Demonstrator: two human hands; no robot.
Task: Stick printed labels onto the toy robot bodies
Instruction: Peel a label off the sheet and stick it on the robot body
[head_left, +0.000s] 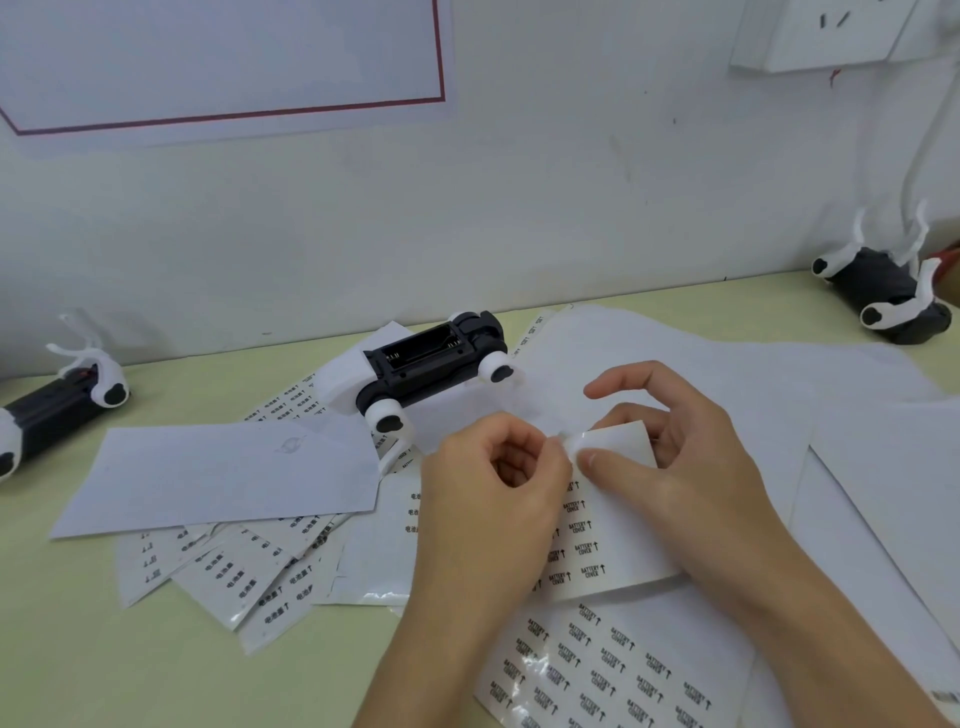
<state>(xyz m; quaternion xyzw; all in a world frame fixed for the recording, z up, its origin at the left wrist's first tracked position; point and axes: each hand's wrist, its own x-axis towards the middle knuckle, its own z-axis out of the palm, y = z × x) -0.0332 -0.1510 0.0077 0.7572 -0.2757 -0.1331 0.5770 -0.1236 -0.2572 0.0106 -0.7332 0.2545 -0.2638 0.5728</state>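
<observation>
Near the table's (78, 649) middle, a label sheet (613, 525) is held up by both hands. Its top corner is pinched by the curled fingers of the left hand (493, 483), while the sheet is gripped between thumb and fingers of the right hand (670, 447). Just behind, a toy robot (434, 366) lies with its battery bay open. More sheets (597, 670) are spread beneath.

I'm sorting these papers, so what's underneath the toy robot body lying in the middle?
The toy robot body rests on a blank white sheet, which overlaps label sheets printed with black text. Whatever lies directly beneath the body is covered.
</observation>
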